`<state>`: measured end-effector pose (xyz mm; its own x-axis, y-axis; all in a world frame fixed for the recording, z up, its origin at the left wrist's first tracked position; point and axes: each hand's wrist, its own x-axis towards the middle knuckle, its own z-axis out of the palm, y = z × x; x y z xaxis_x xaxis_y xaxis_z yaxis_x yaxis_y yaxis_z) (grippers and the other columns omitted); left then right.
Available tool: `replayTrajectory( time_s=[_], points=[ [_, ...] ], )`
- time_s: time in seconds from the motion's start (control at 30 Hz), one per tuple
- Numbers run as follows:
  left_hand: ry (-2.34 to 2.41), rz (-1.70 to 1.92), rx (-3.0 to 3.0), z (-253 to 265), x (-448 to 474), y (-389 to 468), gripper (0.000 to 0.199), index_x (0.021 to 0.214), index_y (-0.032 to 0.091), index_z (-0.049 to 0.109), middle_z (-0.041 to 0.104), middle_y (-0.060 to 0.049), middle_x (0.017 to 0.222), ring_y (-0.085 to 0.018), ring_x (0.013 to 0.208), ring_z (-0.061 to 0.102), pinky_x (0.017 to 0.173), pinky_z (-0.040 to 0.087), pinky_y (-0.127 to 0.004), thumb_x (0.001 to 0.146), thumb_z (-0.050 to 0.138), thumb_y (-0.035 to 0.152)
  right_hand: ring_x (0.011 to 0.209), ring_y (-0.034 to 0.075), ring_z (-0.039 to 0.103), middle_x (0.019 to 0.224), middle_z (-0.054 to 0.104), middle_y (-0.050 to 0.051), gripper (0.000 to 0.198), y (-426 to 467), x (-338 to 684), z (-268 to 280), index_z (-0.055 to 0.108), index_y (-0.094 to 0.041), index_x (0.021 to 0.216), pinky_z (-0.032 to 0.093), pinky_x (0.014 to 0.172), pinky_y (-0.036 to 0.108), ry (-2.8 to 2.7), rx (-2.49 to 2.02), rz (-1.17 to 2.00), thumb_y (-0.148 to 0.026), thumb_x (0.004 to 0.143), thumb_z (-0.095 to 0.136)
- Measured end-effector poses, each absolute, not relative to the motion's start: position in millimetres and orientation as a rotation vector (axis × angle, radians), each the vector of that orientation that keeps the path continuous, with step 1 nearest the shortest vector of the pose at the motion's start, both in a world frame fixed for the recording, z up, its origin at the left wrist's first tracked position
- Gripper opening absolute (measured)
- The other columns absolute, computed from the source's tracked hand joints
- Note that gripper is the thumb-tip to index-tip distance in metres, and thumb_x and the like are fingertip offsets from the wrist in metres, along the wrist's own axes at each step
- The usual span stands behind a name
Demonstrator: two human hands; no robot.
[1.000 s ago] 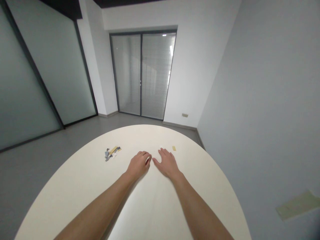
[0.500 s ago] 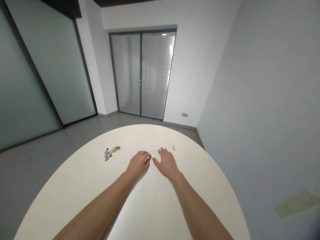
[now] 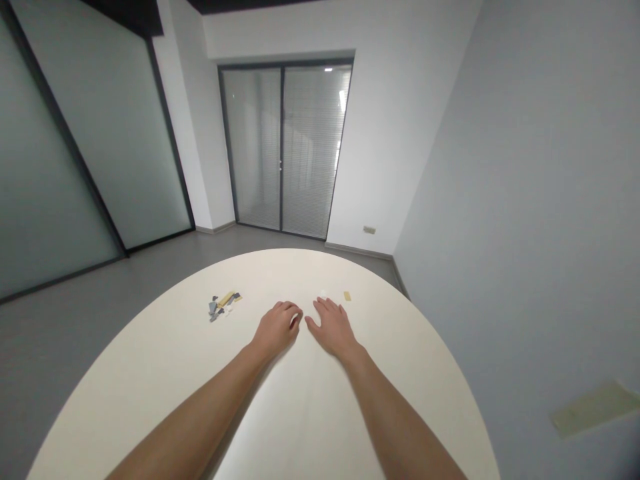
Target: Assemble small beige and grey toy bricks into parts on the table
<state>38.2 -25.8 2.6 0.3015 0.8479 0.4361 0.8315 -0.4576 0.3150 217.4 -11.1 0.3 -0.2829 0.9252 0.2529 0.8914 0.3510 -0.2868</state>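
Near the middle of the round table, my left hand [image 3: 279,329] rests with curled fingers, the thumb and forefinger brought together in a pinch. Whatever may be between those fingertips is too small to make out. Just to its right, my right hand [image 3: 334,327] lies low over the tabletop, thumb apart from the fingers, holding nothing I can see. A small whitish piece [image 3: 323,297] shows faintly by its fingertips. Beyond that hand, to the right, lies a flat yellow piece [image 3: 347,296]. Off to the left is a loose pile of small grey, dark and yellow building pieces [image 3: 225,301].
The cream round table [image 3: 400,400] has a curved edge all round. Behind it stand a glass door with blinds [image 3: 313,153] and frosted panels [image 3: 110,120]. A grey wall [image 3: 540,200] rises close on the right, with a strip of tape [image 3: 595,408] on it.
My right hand's fingers have shifted slightly left and drawn in a little, leaving more of the whitish piece in sight. My left hand and the pile look the same.
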Motion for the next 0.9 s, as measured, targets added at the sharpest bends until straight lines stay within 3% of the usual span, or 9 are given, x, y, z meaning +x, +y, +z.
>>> replayTrajectory(
  time_s=[0.43, 0.63, 0.9],
  points=[
    [1.647, 0.845, 2.484, 4.1, 39.6, -27.2, 0.023, 0.102, 0.022, 0.069, 0.068, -0.005, 0.108, -0.02, 0.105, 0.057, 0.094, 0.045, -0.032, 0.093, 0.047, 0.022, 0.14, 0.028, 0.036, 0.149, 0.047, 0.009, 0.052, -10.2, 218.4, -2.7, 0.052, -0.019, 0.139, 0.022, 0.116, 0.048, -2.253, -1.565, 0.085, -0.047, 0.096, 0.043],
    [1.893, 0.812, 2.41, 7.3, 38.6, -28.2, 0.024, 0.1, 0.02, 0.069, 0.068, -0.008, 0.11, -0.022, 0.104, 0.057, 0.092, 0.045, -0.034, 0.091, 0.047, 0.022, 0.14, 0.027, 0.035, 0.149, 0.046, 0.008, 0.052, -11.2, 217.6, -1.1, 0.052, -0.019, 0.139, 0.023, 0.116, 0.046, -2.258, -1.577, 0.073, -0.046, 0.096, 0.045],
    [2.408, 0.698, 2.191, 7.6, 24.6, -26.1, 0.036, 0.11, 0.014, 0.067, 0.056, -0.017, 0.135, -0.034, 0.127, 0.047, 0.107, 0.034, -0.047, 0.089, 0.048, 0.036, 0.141, 0.027, 0.034, 0.151, 0.044, 0.009, 0.054, -11.7, 217.7, -0.6, 0.05, -0.019, 0.141, 0.022, 0.117, 0.047, -2.271, -1.594, 0.105, -0.048, 0.096, 0.043]
  ],
)
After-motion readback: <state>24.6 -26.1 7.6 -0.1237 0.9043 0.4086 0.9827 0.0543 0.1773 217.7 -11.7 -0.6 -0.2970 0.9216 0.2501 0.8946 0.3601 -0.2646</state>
